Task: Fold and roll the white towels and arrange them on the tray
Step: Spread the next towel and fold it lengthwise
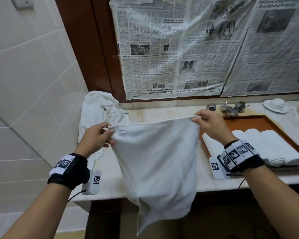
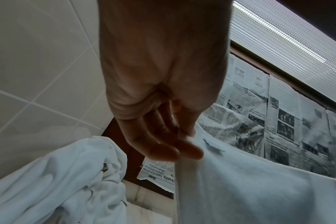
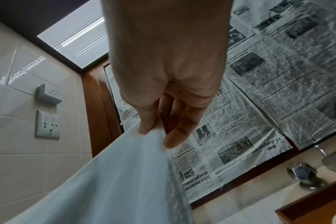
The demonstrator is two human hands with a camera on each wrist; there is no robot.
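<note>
A: Obs. Left hand [image 1: 95, 138] pinches one top corner of the white towel [image 1: 155, 161], right hand [image 1: 212, 125] pinches the other. Both grips clamped on the hem, thumb against forefinger; the wrist views confirm this.

B: Why held up, not laid flat?

A: Judged: the top edge is pulled taut between the hands so the cloth hangs open, creases drop out and the corners line up before the first fold. The lower part drapes past the front edge of the counter [image 1: 162, 114]. Label [image 1: 122, 130] sits just beside the left pinch.

B: Where do finished ones go?

A: Wooden tray [image 1: 266, 121] at 3 o'clock from the towel; rolled towels [image 1: 266, 145] lie side by side in it, touching, leaving bare tray at the far side. Unfolded pile [image 1: 100, 109] at 10 o'clock, against the tiled wall [image 1: 33, 75], within the left hand's reach.

B: Stage?

A: Judged: partway; this one not yet folded.
</note>
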